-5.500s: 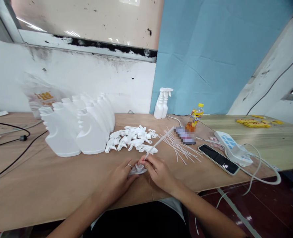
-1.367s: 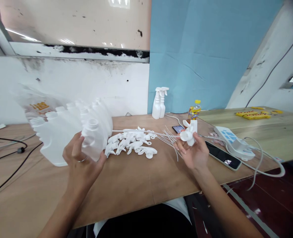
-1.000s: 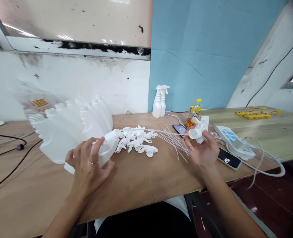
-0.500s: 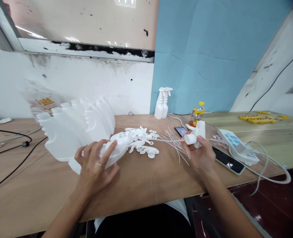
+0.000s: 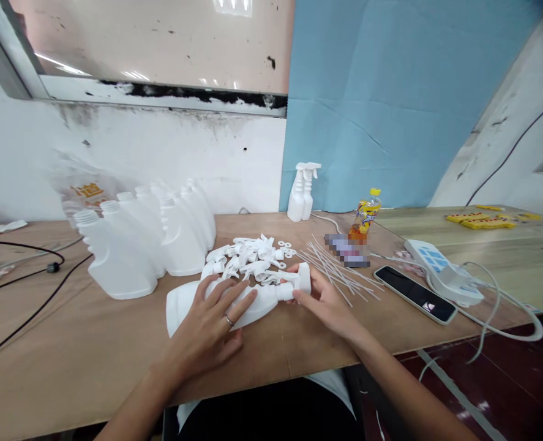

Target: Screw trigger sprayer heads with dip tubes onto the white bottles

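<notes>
The smooth white bottle (image 5: 266, 302) is tipped on its side over the brown surface (image 5: 262, 358), just in front of a heap of white parts (image 5: 253, 254), with a white spray top (image 5: 304, 277) at its neck. The left hand (image 5: 213, 312) lies over it, palm down, its grip holding the bottle. The right hand (image 5: 324, 300) has the spray top in its grip, thumb on the near side.

1 head-worn camera looks forward and down from above the person's lap (image 5: 271, 407), over the nearby brown tabletop (image 5: 82, 373) to the blue sheet (image 5: 372, 110) and white wall (image 5: 198, 162) behind.
</notes>
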The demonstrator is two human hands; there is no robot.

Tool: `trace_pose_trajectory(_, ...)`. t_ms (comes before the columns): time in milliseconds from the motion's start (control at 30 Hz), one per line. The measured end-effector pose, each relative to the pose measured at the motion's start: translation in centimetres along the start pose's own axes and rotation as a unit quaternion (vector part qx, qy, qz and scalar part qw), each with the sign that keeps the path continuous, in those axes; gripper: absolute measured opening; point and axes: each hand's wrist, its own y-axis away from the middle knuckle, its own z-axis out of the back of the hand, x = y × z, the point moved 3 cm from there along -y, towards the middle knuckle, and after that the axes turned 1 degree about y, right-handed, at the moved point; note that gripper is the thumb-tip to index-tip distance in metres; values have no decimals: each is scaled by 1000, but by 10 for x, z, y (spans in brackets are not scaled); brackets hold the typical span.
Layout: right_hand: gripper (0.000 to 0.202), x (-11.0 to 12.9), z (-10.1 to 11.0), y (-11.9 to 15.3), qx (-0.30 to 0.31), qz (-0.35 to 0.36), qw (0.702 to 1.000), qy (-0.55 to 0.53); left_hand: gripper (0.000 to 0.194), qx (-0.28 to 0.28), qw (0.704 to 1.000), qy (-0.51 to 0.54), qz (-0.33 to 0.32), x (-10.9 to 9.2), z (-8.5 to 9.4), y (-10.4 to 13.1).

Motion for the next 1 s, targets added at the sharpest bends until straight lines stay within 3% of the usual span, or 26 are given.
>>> trace_pose_trajectory(167,42,-7,-1,3,38,31,998,48,70,3,1000,11,-7,-1,1,3)
trace_pose_trajectory(367,40,-20,-5,2,-6,3,997,80,71,5,1000,-2,-20,-2,-1,6)
trace_pose_trajectory(467,51,-16,-7,3,-4,30,997,68,70,6,1000,-4,-16,-2,-1,5)
trace_pose_trajectory(600,43,-16,-7,3,-12,-2,998,55,70,-3,1000,-1,-19,-3,-1,5)
trace_pose_trajectory(700,57,-14,-8,3,3,9,999,45,70,-2,1000,-4,-18,-3,-2,4)
trace_pose_trajectory(800,47,-17,-7,3,0,-18,999,43,69,-3,1000,4,-21,-2,-1,4)
trace_pose_trajectory(933,59,-17,-8,2,6,1,999,42,69,-4,1000,3,-20,-3,-1,4)
trace_pose_trajectory(1000,52,-18,-8,2,8,-22,999,25,71,-8,1000,14,-19,-3,0,4)
